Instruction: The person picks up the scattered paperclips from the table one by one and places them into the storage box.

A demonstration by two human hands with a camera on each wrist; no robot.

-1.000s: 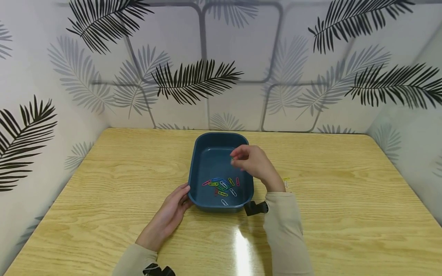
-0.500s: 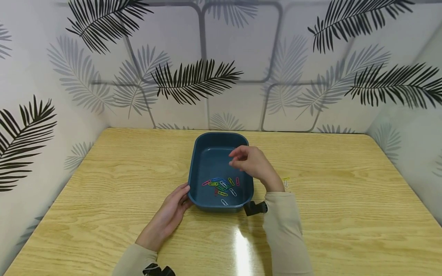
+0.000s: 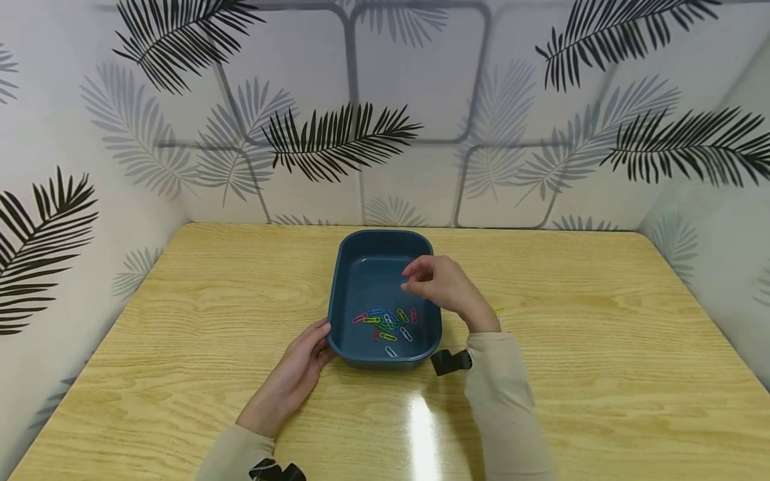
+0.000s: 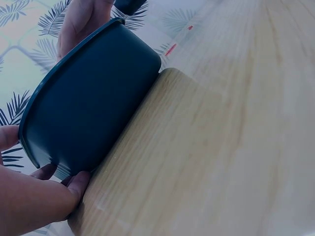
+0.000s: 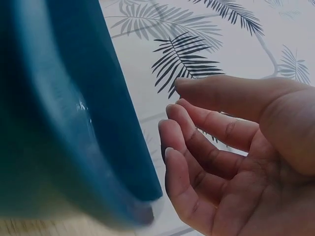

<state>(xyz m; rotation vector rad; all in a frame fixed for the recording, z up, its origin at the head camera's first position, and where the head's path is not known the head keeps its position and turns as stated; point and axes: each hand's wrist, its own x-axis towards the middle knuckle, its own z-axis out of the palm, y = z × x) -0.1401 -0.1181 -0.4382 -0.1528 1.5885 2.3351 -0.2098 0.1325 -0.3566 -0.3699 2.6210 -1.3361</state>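
A dark blue plastic bin [image 3: 361, 284] stands on the table, with several coloured paper clips [image 3: 388, 337] loosely piled in its near half. My left hand [image 3: 295, 374] holds the bin's near left corner. In the left wrist view, fingertips [image 4: 78, 182] lie low against the bin's side and another digit touches its rim. Over the bin's right side hovers my right hand [image 3: 442, 284], thumb and fingers loosely bent. The right wrist view shows nothing between that thumb and the fingers [image 5: 174, 172], beside the bin wall [image 5: 98, 98].
A yellow paper clip [image 3: 499, 310] and a pale one lie on the wooden table [image 3: 601, 347], just right of my right wrist and partly hidden by it. Behind the table rises a leaf-patterned backdrop [image 3: 409, 180].
A second ago a small green paper clip showed at my right fingertips; it has left them. The right hand shifts slightly to the right, its fingers empty. My left hand stays put.
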